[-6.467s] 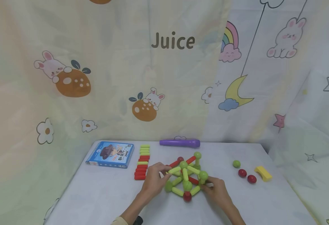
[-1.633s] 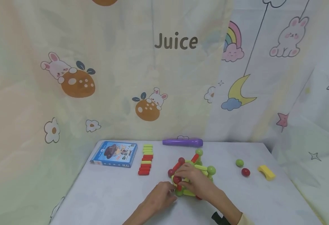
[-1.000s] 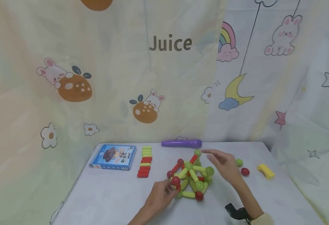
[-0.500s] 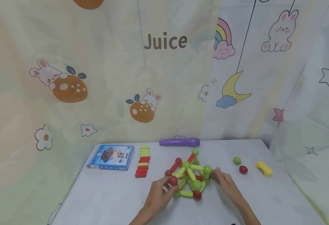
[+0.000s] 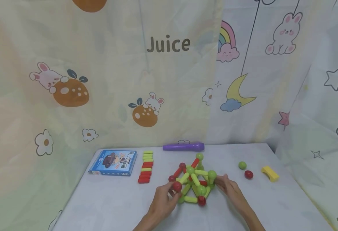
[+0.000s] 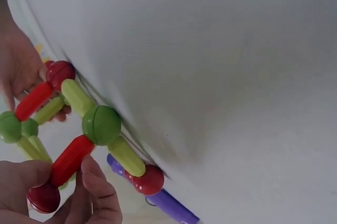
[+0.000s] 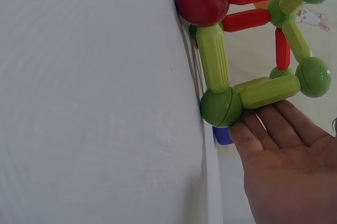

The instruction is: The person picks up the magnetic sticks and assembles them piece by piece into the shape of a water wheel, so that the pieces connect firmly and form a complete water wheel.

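A frame of red and green building sticks and balls (image 5: 190,170) stands at the middle of the table. My left hand (image 5: 161,200) is at its front left corner. In the left wrist view, the thumb and fingers pinch an upright red stick (image 6: 71,161), with a red ball (image 6: 45,199) on its upper end and a green ball (image 6: 101,125) at its foot. My right hand (image 5: 233,194) rests at the frame's right side. Its fingers (image 7: 284,126) are extended and touch a light green stick (image 7: 269,91) near a green ball (image 7: 221,106).
Left of the frame lies a column of loose red and green sticks (image 5: 147,164), beside a blue box (image 5: 114,162). A purple microphone-shaped toy (image 5: 183,147) lies at the back edge. To the right are a green ball (image 5: 242,165), a red ball (image 5: 248,174) and a yellow arch block (image 5: 270,173).
A red stick and ball from the table now stand at the frame's front left. My right hand has left that corner and come to the right side; my left hand stays on the red stick.
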The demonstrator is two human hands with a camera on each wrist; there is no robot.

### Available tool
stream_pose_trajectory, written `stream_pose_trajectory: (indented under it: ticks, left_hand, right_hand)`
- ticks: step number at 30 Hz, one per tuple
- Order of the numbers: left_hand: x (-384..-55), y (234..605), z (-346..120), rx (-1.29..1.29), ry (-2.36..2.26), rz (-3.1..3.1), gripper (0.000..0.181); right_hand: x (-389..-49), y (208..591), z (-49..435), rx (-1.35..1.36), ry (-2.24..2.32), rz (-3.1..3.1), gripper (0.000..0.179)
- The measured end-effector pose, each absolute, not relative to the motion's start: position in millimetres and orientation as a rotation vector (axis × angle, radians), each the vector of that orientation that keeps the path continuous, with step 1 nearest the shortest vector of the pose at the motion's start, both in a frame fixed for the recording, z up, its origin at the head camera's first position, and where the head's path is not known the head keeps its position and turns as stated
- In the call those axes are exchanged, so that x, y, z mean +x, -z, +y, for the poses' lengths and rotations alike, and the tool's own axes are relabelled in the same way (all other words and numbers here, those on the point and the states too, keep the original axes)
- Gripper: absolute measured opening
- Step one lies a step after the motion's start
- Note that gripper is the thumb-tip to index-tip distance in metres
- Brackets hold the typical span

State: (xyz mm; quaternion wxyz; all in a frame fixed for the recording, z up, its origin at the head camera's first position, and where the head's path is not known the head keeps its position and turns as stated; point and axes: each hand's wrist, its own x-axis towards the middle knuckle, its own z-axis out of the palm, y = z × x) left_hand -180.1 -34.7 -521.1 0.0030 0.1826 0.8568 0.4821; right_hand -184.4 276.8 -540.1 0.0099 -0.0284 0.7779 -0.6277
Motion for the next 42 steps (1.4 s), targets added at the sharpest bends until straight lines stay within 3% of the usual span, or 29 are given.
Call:
stream_pose_trajectory:
  ticks: [5,11,16,20,24,29,34,42]
  left_hand:
    - [-177,519,-35,0.531,-1.477,2.695,0.057]
    - [-180,523,-35,0.361,-1.345,2.708,0.037]
    - [-188,529,-40,0.426,-1.337,2.628,0.012]
    - [-191,528,-50,0.429,-1.366,2.621,0.01]
    - [-199,525,-67,0.358,-1.393,2.567,0.025]
    - [-206,524,-80,0.201,-1.589,2.363,0.044]
    - [-204,521,-66,0.056,-1.742,2.215,0.083]
    - [-199,517,-46,-0.048,-1.824,2.141,0.087]
  right_hand:
    - [-188,541,278,-0.058,1.942,2.41,0.079]
    - [-196,543,282,-0.061,1.733,2.515,0.068]
    - [-186,539,281,-0.067,1.641,2.525,0.061]
    - [-168,532,286,-0.196,1.629,2.392,0.066]
    - [-163,525,290,-0.184,1.664,2.309,0.075]
    - [-191,518,277,0.031,1.752,2.397,0.085]
    - [-219,511,259,0.061,1.756,2.359,0.087]
    - [-220,508,246,0.121,1.741,2.368,0.079]
